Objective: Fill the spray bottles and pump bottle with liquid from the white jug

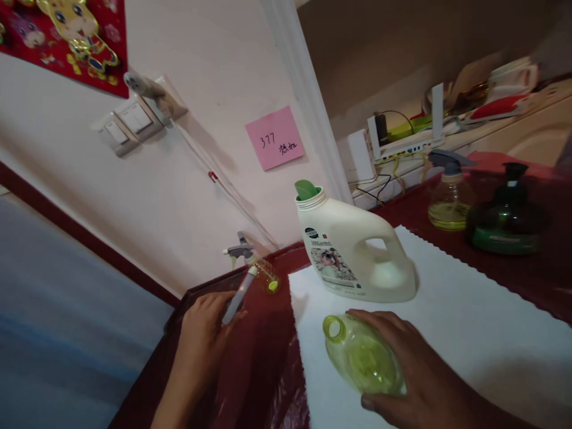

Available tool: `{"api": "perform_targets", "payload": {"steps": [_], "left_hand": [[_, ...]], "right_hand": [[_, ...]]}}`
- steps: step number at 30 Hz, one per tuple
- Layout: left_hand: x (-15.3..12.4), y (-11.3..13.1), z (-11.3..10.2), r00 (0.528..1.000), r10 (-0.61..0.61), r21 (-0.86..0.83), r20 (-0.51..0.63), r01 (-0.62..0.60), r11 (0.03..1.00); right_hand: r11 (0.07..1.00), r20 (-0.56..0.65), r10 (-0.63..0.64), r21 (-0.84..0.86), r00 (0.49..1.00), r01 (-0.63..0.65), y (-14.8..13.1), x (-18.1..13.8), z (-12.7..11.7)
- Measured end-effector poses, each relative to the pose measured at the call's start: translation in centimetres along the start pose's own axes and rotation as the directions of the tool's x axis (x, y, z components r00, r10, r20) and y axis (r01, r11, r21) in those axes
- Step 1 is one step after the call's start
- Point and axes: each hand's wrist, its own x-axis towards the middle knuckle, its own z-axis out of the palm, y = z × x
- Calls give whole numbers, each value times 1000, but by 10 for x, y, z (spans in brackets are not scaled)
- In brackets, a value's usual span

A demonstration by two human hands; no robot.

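**Mei:** Cream wall [187, 179] fills the background, with a dark red counter [513, 268] running below it. What lies on the counter?

**Jun:** A white cloth [469, 333] with a zigzag edge covers the middle of the counter. On the cloth's far left part stands a cream detergent jug [353, 250], upright, cap off, a green spout showing in its neck.

**Mei:** And beyond the jug?

**Jun:** To the right of the jug, off the cloth, sits a dark green pump bottle [507, 217]. Between it and the jug stands a clear spray bottle [449, 196] with yellowish liquid at the bottom. Behind the jug, on a ledge, a white router [411, 140] with trailing cables. On the wall left of the jug, a pink sticky note [274, 137], and further left a bank of light switches [131, 119].

**Mei:** The hands?

**Jun:** The right hand [420, 369] is in front of the jug, on the cloth. Its fingers wrap over a clear green funnel [361, 357] lying on its side, with the loop handle pointing toward the jug.

**Mei:** The left?

**Jun:** The left hand [203, 333] is left of the jug, over the bare counter. It is closed around a thin grey tube [239, 295]. The tube rises to a grey trigger sprayer head [239, 250], just beside a small clear bottle [268, 277] lying near the cloth's corner. Whether sprayer and bottle are joined, I cannot tell.
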Motion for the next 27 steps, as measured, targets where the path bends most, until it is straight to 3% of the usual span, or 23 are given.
{"api": "perform_targets", "payload": {"steps": [2,5,18,27], "left_hand": [[6,-11,10,993,19,287,114,-52,956],[8,-18,24,983,-33,458,180,-53,887],[3,-44,57,947,-146,496,286,-16,868],[4,-50,65,921,-174,441,349,3,898]], "right_hand": [[1000,-6,2,2,1000,-2,3,2,2],[999,33,44,28,998,-45,2,2,2],[987,156,140,61,978,-151,-14,1,-7],[989,169,133,34,977,-141,-10,0,-6]]}}
